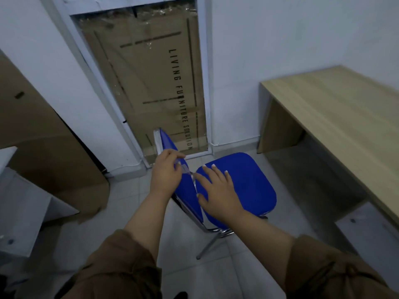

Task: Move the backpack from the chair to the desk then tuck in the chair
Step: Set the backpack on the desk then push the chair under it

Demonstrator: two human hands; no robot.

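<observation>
A blue padded chair (246,182) with chrome legs stands on the tiled floor, its seat turned toward the wooden desk (336,113) at the right. My left hand (166,171) grips the top edge of the chair's backrest (187,195). My right hand (218,188) lies flat, fingers spread, on the near part of the seat. No backpack is in view, and the visible desk top is bare.
A large cardboard furniture box (151,83) leans in a wall recess behind the chair. More flat cardboard (38,134) leans at the left above a white cabinet (23,206). A white drawer unit (371,229) sits under the desk. Open floor lies under the desk's left half.
</observation>
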